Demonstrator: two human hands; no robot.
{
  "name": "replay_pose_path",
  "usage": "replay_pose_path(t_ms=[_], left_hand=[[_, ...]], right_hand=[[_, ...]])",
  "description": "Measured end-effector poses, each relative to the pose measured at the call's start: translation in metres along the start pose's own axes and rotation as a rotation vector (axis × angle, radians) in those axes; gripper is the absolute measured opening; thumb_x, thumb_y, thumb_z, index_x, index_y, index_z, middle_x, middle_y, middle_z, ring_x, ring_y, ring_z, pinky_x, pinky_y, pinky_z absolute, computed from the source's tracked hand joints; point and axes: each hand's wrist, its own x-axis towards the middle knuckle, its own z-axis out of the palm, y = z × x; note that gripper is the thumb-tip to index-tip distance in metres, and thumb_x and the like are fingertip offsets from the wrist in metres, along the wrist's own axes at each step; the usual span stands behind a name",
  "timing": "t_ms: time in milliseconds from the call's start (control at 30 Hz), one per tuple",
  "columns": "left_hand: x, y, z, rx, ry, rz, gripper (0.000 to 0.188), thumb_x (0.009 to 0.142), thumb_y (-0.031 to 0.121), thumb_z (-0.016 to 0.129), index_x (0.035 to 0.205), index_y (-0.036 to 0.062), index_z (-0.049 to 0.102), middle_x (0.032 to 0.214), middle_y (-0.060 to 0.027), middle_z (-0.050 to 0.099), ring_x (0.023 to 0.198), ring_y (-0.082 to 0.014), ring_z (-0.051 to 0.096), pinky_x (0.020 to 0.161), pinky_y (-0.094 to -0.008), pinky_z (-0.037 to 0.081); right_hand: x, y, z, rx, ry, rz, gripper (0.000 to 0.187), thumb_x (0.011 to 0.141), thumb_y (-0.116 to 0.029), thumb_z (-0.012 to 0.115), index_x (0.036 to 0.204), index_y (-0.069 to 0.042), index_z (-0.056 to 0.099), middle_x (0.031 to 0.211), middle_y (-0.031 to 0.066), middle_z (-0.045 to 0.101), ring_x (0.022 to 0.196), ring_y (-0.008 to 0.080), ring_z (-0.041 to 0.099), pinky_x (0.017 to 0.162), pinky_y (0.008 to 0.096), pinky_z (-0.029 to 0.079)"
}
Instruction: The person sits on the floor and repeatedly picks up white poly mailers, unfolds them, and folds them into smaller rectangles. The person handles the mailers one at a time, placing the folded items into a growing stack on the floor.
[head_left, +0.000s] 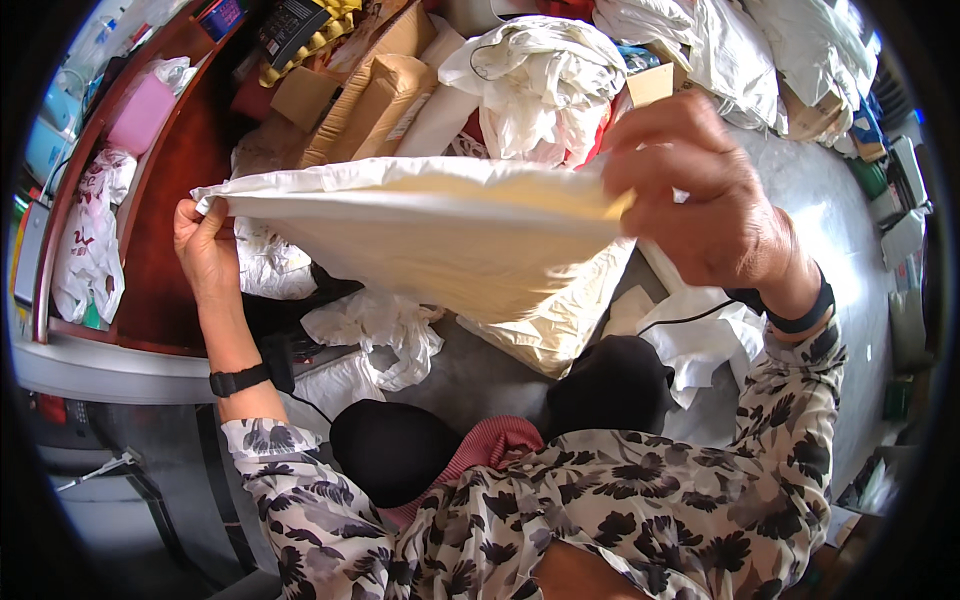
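Observation:
A large cream-white bag (420, 235) is stretched between my two hands in front of me, its top edge pulled nearly straight and its lower part hanging towards my knees. Its left corner is pinched between the thumb and fingers of my left hand (208, 250). At the other end, my right hand (695, 200) is raised and smeared by motion, with its curled fingers closed at the bag's right edge. Whether the bag is plastic or cloth, I cannot tell.
Crumpled white plastic bags (545, 75) and cardboard boxes (375, 105) are heaped beyond the held bag. A reddish-brown wooden cabinet (165, 240) stands at the left, with a pink container (143, 112) on it. More white bags (385, 335) lie on the grey floor near my knees.

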Motion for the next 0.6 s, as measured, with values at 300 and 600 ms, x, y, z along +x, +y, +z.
replay_pose_path(t_ms=[300,600], left_hand=[[0.011,-0.001,-0.016,0.002,-0.005,0.08,0.022,0.084,-0.003,0.071,0.079,0.0088,0.053,0.093,-0.0058,0.066,0.092,-0.0172,0.062,0.09,-0.0334,0.049],[0.027,0.0,0.014,0.294,-0.273,-0.131,0.02,0.087,0.0,0.068,0.104,0.0028,0.059,0.099,-0.0065,0.065,0.088,-0.0144,0.063,0.076,-0.0278,0.051]], right_hand=[[-0.002,0.013,-0.023,-0.503,-0.135,-0.002,0.022,0.065,0.011,0.063,0.084,0.0,0.06,0.1,0.0121,0.063,0.097,0.0299,0.062,0.08,0.0394,0.052],[-0.006,0.019,0.011,-0.235,0.195,0.513,0.018,0.076,0.002,0.074,0.091,-0.004,0.066,0.099,0.0097,0.059,0.089,0.0188,0.059,0.077,0.0312,0.05]])
